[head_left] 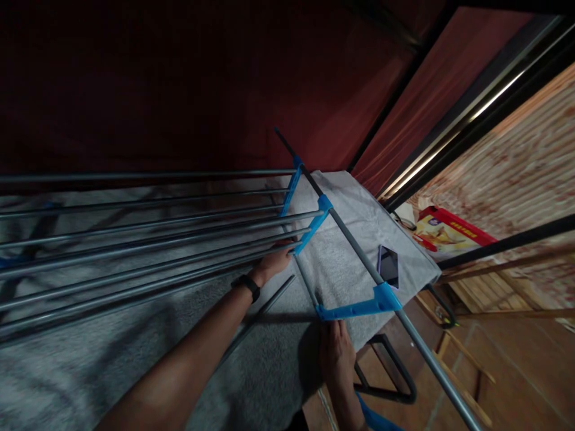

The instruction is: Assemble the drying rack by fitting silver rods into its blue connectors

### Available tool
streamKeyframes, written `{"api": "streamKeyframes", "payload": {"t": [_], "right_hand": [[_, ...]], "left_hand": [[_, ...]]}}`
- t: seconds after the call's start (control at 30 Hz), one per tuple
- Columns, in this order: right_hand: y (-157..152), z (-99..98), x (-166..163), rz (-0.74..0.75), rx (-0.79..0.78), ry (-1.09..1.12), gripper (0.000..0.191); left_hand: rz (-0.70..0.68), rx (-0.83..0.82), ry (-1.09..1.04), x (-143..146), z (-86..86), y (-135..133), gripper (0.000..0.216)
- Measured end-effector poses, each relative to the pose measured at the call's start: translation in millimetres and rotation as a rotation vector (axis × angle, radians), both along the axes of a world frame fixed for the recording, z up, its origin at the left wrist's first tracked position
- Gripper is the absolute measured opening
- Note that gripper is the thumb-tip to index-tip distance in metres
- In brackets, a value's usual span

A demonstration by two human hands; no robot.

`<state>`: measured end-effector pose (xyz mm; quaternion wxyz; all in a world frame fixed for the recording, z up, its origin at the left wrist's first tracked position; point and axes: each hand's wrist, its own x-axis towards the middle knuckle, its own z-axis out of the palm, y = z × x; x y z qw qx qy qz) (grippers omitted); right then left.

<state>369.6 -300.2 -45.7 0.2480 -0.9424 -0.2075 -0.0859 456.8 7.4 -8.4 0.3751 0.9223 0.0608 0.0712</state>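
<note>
A rack of grey metal tubes and blue plastic brackets stands over a grey cloth-covered surface [171, 365]. My left hand [275, 263], a dark watch on its wrist, is closed around a tube end by the lower tip of the middle bracket [309, 230]; its fingertips are partly hidden. My right hand [336, 350] grips the nearest bracket [353, 309] from below near its left end, fingers partly behind it. One long pole [354, 242] runs through the brackets. Several parallel tubes [135, 230] reach left from the far and middle brackets. A loose-ended tube [269, 305] lies below my left hand.
A phone [389, 266] lies on the cloth right of the pole. Beyond the edge are a red and yellow box [453, 230], a black metal frame [395, 383] and wooden pieces [467, 365] on the floor. A dark red panel [179, 90] stands behind.
</note>
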Motion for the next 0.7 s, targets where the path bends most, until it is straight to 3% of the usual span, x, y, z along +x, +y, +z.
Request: {"api": "streamKeyframes", "payload": {"t": [0.7], "right_hand": [[-4.1,-6.3,7.1,0.004,0.077,0.079,0.045]], "left_hand": [[0.03,0.029,0.032,-0.7,0.7,-5.5,0.049]]}}
